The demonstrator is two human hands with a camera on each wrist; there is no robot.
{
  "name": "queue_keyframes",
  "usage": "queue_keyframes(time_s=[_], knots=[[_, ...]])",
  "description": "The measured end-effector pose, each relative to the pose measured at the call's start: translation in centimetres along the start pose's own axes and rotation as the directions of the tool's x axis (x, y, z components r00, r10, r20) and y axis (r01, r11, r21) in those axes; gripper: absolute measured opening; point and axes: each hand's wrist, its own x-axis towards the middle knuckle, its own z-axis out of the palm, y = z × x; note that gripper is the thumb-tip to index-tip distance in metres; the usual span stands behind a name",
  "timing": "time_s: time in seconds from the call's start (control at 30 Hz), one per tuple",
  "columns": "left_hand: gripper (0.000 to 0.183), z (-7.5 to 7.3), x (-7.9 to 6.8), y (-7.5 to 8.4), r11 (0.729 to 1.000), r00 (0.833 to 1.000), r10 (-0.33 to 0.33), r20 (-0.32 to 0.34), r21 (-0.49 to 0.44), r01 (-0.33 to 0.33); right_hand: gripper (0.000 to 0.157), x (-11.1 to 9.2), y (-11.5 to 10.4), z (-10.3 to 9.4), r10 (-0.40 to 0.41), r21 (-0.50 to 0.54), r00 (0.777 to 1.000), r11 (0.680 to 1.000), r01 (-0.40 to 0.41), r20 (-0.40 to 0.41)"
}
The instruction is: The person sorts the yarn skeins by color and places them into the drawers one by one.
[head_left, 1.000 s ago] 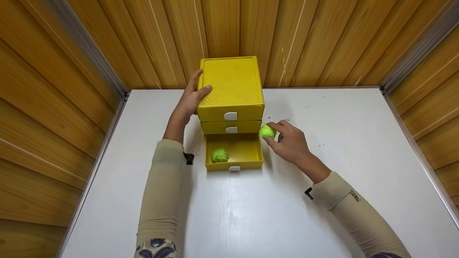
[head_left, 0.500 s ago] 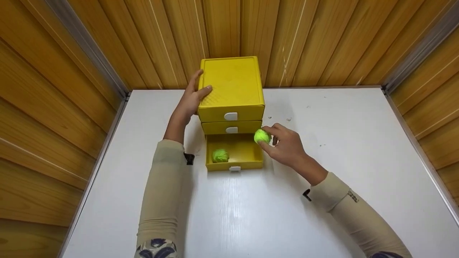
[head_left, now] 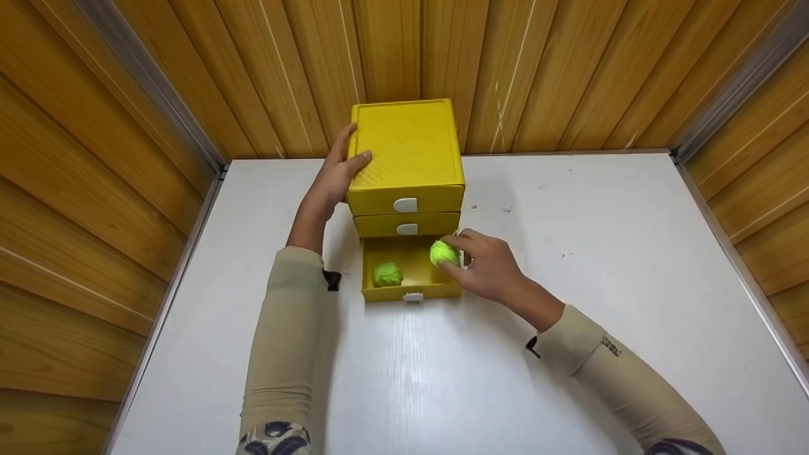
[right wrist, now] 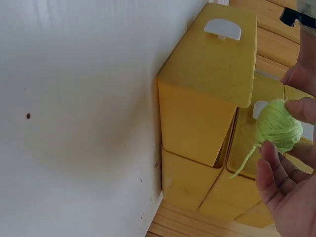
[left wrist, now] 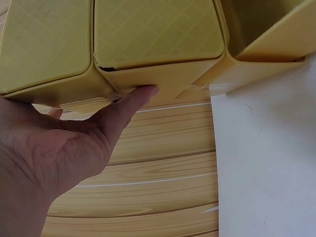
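Observation:
A yellow drawer cabinet [head_left: 404,145] stands at the back of the white table, its bottom drawer [head_left: 435,291] pulled out. My left hand [head_left: 332,177] rests against the cabinet's left side with the thumb over the top edge; its fingers look fairly straight. In the left wrist view this hand [left wrist: 64,148] touches the cabinet's wall [left wrist: 158,79]. Between thumb and fingers, my right hand [head_left: 490,262] pinches a lime-green ball of yarn [head_left: 444,253] above the drawer's right part. A loose strand hangs from this yarn ball [right wrist: 279,126] in the right wrist view. Another green yarn ball [head_left: 387,274] lies in the drawer's left part.
Two upper drawers stay closed, each with a white pull tab [head_left: 406,205]. Wooden panel walls [head_left: 537,76] rise behind and beside the white table [head_left: 404,379]. Small dark marks dot the tabletop right of the cabinet.
My right hand has carried its yarn ball leftward and slightly toward me, from beside the cabinet to over the open drawer. The left hand and the other ball stay put.

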Motion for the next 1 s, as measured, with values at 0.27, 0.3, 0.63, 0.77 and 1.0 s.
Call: queue_keyframes(time_s=[0.27,0.3,0.63,0.77,1.0], knots=[[0.071,-0.1,-0.1,0.1,1.0,1.0,-0.003,0.011,0.018,0.003,0.034,0.5,-0.6,1.1,0.01,-0.038,0.995,0.999,-0.006,0.101],[0.07,-0.1,-0.1,0.1,1.0,1.0,-0.003,0.012,0.018,0.002,0.034,0.6,-0.7,1.3,0.01,-0.048,0.993,0.999,-0.005,0.115],[0.066,-0.4,0.0,0.3,0.998,0.999,0.009,0.048,0.068,-0.012,0.037,2.1,-1.1,3.1,0.075,-0.059,0.956,0.996,-0.06,0.282],[0.064,-0.3,0.0,0.5,0.996,0.998,0.003,0.06,0.084,-0.008,0.037,2.5,-1.0,3.8,0.107,-0.057,0.941,0.994,-0.093,0.322],[0.062,-0.3,0.0,0.9,0.997,0.998,-0.019,0.057,0.072,0.015,0.034,3.2,-0.6,4.6,0.196,-0.05,0.901,0.98,-0.192,0.387]])
